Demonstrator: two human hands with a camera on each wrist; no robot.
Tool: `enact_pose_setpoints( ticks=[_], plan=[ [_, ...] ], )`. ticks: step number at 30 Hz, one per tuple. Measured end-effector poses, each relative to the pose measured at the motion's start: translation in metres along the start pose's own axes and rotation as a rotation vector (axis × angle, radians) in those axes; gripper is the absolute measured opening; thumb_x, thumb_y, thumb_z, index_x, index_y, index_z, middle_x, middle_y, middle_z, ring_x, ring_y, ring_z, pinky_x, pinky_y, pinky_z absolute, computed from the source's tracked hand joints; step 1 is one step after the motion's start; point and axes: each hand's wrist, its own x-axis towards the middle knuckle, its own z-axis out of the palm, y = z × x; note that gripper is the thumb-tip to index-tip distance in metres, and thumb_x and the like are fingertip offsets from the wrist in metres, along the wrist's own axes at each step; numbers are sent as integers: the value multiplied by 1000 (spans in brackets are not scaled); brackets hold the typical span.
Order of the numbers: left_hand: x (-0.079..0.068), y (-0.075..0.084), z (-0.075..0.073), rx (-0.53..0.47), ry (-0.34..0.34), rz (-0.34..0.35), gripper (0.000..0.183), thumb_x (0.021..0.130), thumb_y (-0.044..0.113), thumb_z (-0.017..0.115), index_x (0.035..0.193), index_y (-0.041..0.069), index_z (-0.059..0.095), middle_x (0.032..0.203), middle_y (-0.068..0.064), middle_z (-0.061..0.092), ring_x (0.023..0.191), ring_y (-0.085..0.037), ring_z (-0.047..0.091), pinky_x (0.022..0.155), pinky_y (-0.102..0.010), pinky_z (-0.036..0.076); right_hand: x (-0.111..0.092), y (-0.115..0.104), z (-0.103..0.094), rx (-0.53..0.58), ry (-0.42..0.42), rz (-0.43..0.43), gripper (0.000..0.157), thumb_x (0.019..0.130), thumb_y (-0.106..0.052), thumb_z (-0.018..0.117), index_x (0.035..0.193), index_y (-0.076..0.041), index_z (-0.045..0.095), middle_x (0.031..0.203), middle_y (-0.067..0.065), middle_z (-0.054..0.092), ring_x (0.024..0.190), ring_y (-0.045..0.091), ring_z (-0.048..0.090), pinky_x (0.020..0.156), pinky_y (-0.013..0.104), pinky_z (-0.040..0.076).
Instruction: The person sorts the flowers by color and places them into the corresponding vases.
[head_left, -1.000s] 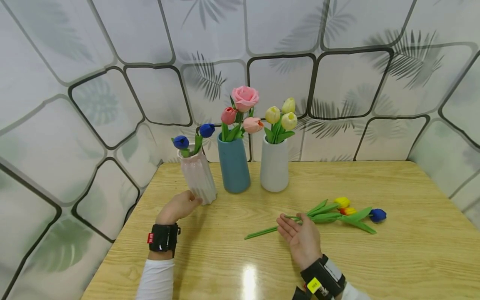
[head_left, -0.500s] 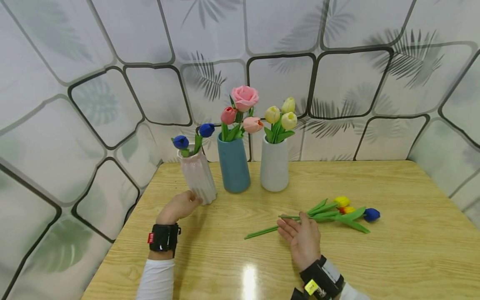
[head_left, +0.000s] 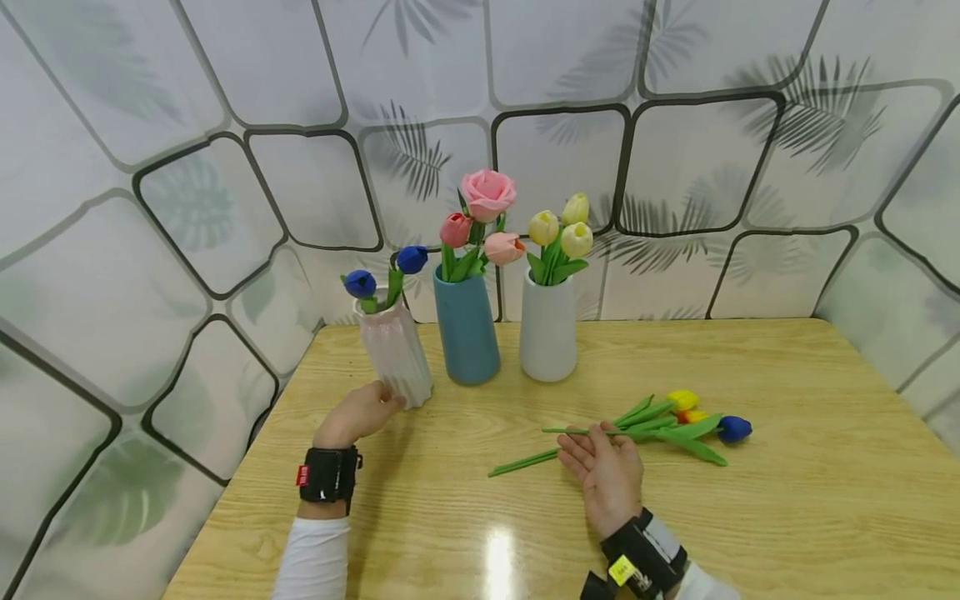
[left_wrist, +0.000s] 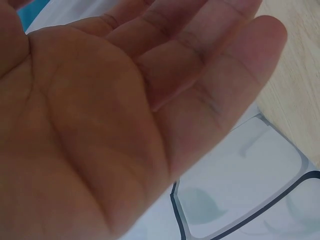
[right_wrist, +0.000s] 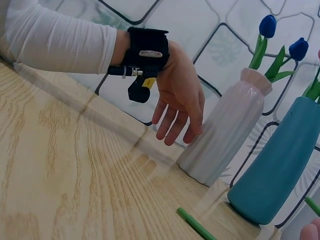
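My left hand (head_left: 362, 414) touches the lower side of a ribbed pinkish-white vase (head_left: 397, 354), its fingers relaxed. Two blue tulips (head_left: 361, 284) stand in that vase. Palm turned up, my right hand (head_left: 613, 483) pinches the green stem of a loose blue tulip (head_left: 734, 429) between thumb and finger. The stem end sticks out to the left past the fingertips. Behind it on the table lie a yellow tulip (head_left: 682, 400) and a red-and-yellow tulip (head_left: 692, 416), their stems partly hidden by the right hand. The left wrist view shows the left palm (left_wrist: 90, 125) with the fingers extended.
A blue vase (head_left: 467, 337) holding pink flowers (head_left: 488, 195) stands right of the pinkish one. Beside it is a white vase (head_left: 548, 337) with cream tulips (head_left: 577, 240). The wooden table (head_left: 450, 517) meets a patterned backdrop (head_left: 697, 175) at the back.
The loose blue tulip has slid left through the right fingers, its stem end reaching further left. The right hand has barely shifted. The left hand and the vases stay in place.
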Motion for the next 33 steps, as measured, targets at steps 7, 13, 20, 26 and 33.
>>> enact_pose_setpoints(
  ticks=[7, 13, 20, 26, 33],
  plan=[
    [1, 0, 0, 5, -8, 8, 53, 104, 31, 46, 138, -10, 48, 138, -31, 52, 120, -45, 56, 93, -55, 48, 0, 1, 1, 4, 20, -10, 22, 105, -13, 47, 121, -9, 32, 103, 7, 62, 83, 13, 71, 80, 28, 57],
    [2, 1, 0, 3, -7, 11, 51, 103, 30, 47, 135, -10, 51, 132, -30, 57, 114, -41, 60, 89, -54, 49, 0, 1, 3, 0, 30, -33, 23, 104, -10, 49, 122, -5, 36, 100, 5, 65, 86, 15, 72, 85, 29, 56],
    [2, -1, 0, -5, -1, -38, 42, 102, 32, 49, 110, -8, 58, 86, -12, 56, 75, -22, 53, 64, -36, 42, -1, 0, 6, -34, 13, -67, 26, 104, -7, 48, 126, 0, 38, 100, 5, 67, 88, 14, 71, 87, 29, 55],
    [2, -4, 0, -64, 13, -99, 76, 102, 36, 47, 146, -20, 18, 127, -38, 53, 113, -45, 59, 87, -49, 50, 1, 2, 7, -58, 10, -64, 23, 100, 0, 53, 121, 7, 49, 98, 3, 67, 90, 13, 71, 86, 28, 56],
    [8, -8, -1, -191, 54, -74, 92, 103, 33, 49, 150, -11, -16, 149, -44, 24, 136, -51, 36, 109, -57, 35, 0, 5, 6, -144, -58, -132, 39, 103, -5, 51, 139, 8, 44, 97, 4, 70, 89, 14, 71, 83, 28, 57]
  ],
)
